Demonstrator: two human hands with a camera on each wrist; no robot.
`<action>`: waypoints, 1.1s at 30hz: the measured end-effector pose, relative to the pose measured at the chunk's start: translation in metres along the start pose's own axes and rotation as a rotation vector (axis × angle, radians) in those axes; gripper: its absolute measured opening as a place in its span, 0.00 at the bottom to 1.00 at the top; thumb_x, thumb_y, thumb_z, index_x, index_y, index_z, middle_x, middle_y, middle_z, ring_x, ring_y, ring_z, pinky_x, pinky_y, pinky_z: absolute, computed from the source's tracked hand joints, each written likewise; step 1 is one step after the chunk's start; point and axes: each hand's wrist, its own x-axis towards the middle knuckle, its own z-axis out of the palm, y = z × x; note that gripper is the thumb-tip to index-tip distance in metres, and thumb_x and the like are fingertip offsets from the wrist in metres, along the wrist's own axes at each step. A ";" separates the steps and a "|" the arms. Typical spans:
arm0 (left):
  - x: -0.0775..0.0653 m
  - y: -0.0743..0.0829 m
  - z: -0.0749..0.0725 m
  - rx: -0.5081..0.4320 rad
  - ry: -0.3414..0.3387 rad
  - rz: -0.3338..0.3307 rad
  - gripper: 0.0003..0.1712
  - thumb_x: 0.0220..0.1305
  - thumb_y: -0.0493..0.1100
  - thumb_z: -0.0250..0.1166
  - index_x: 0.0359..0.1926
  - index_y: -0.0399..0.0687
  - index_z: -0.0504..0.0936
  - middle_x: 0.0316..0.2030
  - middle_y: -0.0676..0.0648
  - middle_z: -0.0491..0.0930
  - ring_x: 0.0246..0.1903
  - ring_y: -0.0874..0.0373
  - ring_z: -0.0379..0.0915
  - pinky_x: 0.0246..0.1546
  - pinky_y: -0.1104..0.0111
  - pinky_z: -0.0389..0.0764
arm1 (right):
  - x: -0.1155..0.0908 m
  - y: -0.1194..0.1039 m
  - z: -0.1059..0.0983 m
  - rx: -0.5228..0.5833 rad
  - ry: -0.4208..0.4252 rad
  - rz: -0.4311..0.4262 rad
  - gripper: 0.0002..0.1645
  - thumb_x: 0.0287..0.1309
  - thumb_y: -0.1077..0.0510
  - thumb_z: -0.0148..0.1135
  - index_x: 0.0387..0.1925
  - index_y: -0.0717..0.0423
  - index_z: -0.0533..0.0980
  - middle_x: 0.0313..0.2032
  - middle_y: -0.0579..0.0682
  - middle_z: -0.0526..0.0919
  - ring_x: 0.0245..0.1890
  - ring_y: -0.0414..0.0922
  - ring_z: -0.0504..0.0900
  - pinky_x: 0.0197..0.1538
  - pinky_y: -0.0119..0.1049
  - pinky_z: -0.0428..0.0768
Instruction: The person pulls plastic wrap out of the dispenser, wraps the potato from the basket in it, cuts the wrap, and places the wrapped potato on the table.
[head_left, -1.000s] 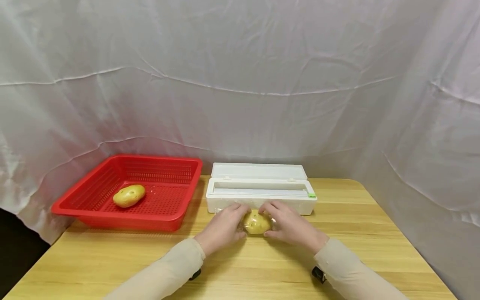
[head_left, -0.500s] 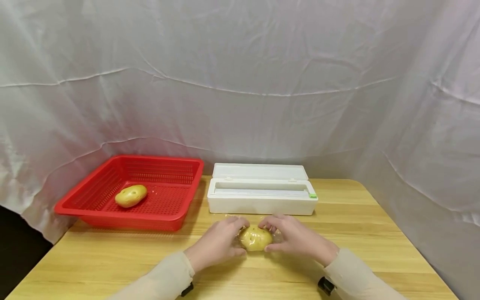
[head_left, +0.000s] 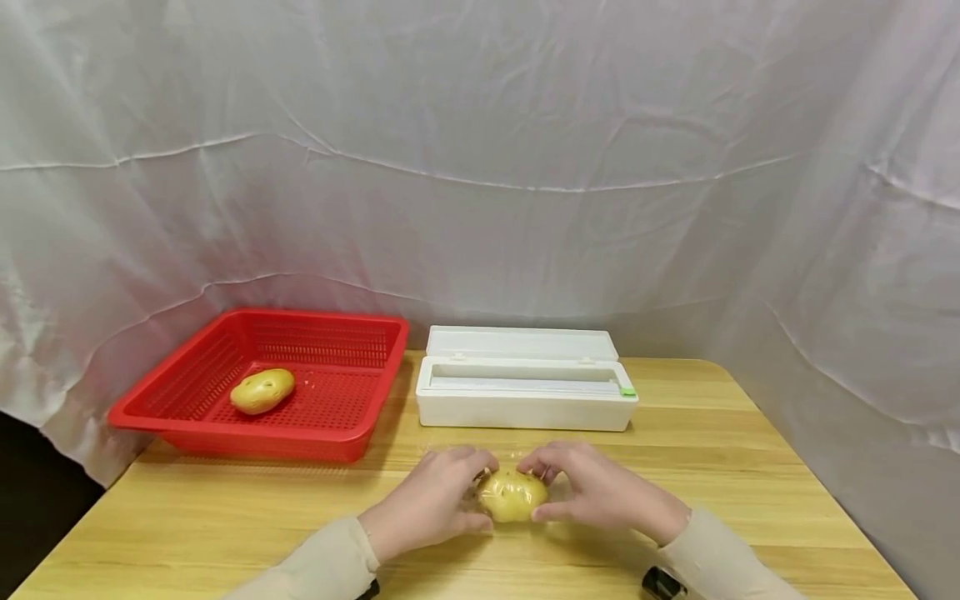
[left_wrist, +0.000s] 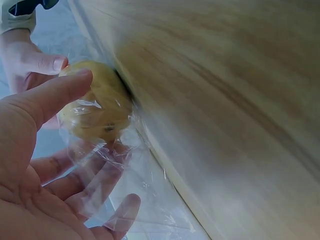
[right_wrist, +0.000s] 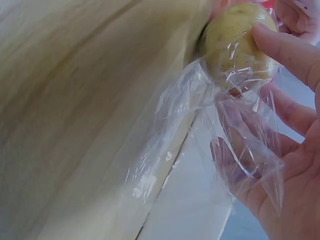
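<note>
A yellow potato in clear cling film sits on the wooden table near its front. My left hand grips it from the left and my right hand from the right, fingers curled at its far side and thumbs at its near side. Loose film trails off the potato past the left fingers in the left wrist view. In the right wrist view, crumpled film hangs over the right fingers, with the thumb against the potato.
Behind the hands stands a white cling film box, lid raised, with a roll inside and a green slider at its right end. A red basket at the left holds another potato. White cloth hangs around the table.
Both hands have drawn the wrapped potato toward the front of the table, away from the white box. The basket and its potato have stayed put.
</note>
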 end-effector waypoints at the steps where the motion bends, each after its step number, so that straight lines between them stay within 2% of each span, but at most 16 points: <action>1: 0.000 0.000 0.000 -0.002 0.000 -0.001 0.31 0.49 0.50 0.87 0.52 0.52 0.84 0.42 0.57 0.86 0.41 0.67 0.80 0.50 0.62 0.81 | 0.000 0.000 0.000 0.003 -0.001 -0.001 0.29 0.60 0.46 0.80 0.60 0.50 0.82 0.53 0.41 0.88 0.47 0.32 0.83 0.56 0.38 0.87; 4: -0.001 0.000 -0.001 -0.018 -0.005 -0.009 0.30 0.49 0.51 0.87 0.51 0.53 0.84 0.42 0.57 0.86 0.41 0.67 0.81 0.45 0.66 0.77 | -0.001 0.001 0.000 0.016 -0.010 -0.001 0.29 0.61 0.45 0.79 0.60 0.50 0.82 0.53 0.40 0.88 0.47 0.32 0.83 0.56 0.37 0.87; 6: 0.001 -0.001 -0.002 -0.041 -0.016 -0.016 0.30 0.49 0.51 0.87 0.51 0.53 0.84 0.42 0.57 0.87 0.42 0.66 0.82 0.45 0.67 0.76 | -0.002 0.001 -0.001 0.025 -0.017 -0.001 0.30 0.63 0.44 0.78 0.61 0.51 0.82 0.53 0.40 0.88 0.48 0.32 0.83 0.56 0.38 0.86; 9: 0.005 -0.005 -0.002 -0.120 -0.053 -0.039 0.30 0.51 0.52 0.86 0.52 0.52 0.85 0.44 0.56 0.88 0.43 0.66 0.82 0.47 0.68 0.81 | -0.001 0.002 -0.003 0.053 -0.032 0.005 0.28 0.66 0.44 0.75 0.62 0.52 0.82 0.52 0.41 0.89 0.48 0.32 0.84 0.58 0.39 0.86; 12: 0.011 -0.011 -0.002 -0.237 -0.103 -0.078 0.30 0.53 0.54 0.86 0.53 0.49 0.85 0.45 0.55 0.88 0.44 0.67 0.81 0.49 0.70 0.84 | 0.002 0.006 -0.004 0.099 -0.048 0.022 0.26 0.70 0.44 0.71 0.62 0.51 0.80 0.51 0.42 0.89 0.49 0.34 0.85 0.60 0.41 0.85; 16: 0.017 -0.020 -0.002 -0.336 -0.154 -0.118 0.30 0.58 0.57 0.82 0.55 0.47 0.86 0.45 0.55 0.88 0.41 0.69 0.80 0.48 0.71 0.83 | 0.007 0.012 -0.006 0.177 -0.075 0.047 0.21 0.75 0.46 0.65 0.62 0.50 0.77 0.47 0.43 0.89 0.50 0.37 0.88 0.62 0.44 0.86; 19: 0.020 -0.026 -0.002 -0.366 -0.176 -0.136 0.28 0.63 0.59 0.78 0.56 0.47 0.86 0.42 0.55 0.88 0.39 0.69 0.78 0.45 0.71 0.82 | 0.009 0.016 -0.007 0.208 -0.090 0.055 0.19 0.79 0.47 0.61 0.62 0.51 0.76 0.45 0.43 0.90 0.48 0.37 0.88 0.60 0.43 0.86; 22: 0.021 -0.030 -0.003 -0.399 -0.185 -0.168 0.27 0.67 0.61 0.74 0.57 0.48 0.85 0.39 0.54 0.87 0.38 0.66 0.78 0.43 0.68 0.81 | 0.011 0.019 -0.008 0.224 -0.106 0.065 0.20 0.81 0.47 0.57 0.64 0.52 0.75 0.43 0.44 0.91 0.44 0.36 0.88 0.53 0.37 0.86; 26: 0.020 -0.033 -0.004 -0.441 -0.180 -0.208 0.21 0.71 0.62 0.70 0.52 0.54 0.82 0.34 0.55 0.84 0.36 0.62 0.77 0.37 0.65 0.79 | 0.014 0.022 -0.008 0.239 -0.126 0.086 0.19 0.84 0.48 0.53 0.65 0.53 0.75 0.40 0.45 0.90 0.38 0.37 0.86 0.45 0.33 0.83; 30: 0.023 -0.037 -0.002 -0.452 -0.172 -0.215 0.16 0.73 0.61 0.68 0.43 0.56 0.82 0.27 0.57 0.80 0.30 0.64 0.73 0.32 0.68 0.75 | 0.018 0.026 -0.007 0.216 -0.133 0.102 0.19 0.84 0.48 0.51 0.63 0.51 0.77 0.41 0.45 0.89 0.39 0.36 0.84 0.44 0.33 0.81; 33: 0.025 -0.039 0.000 -0.441 -0.172 -0.220 0.16 0.74 0.61 0.67 0.37 0.57 0.84 0.25 0.58 0.77 0.29 0.65 0.71 0.31 0.69 0.74 | 0.021 0.027 -0.007 0.183 -0.135 0.097 0.19 0.85 0.48 0.50 0.61 0.52 0.79 0.42 0.45 0.87 0.39 0.34 0.81 0.45 0.34 0.82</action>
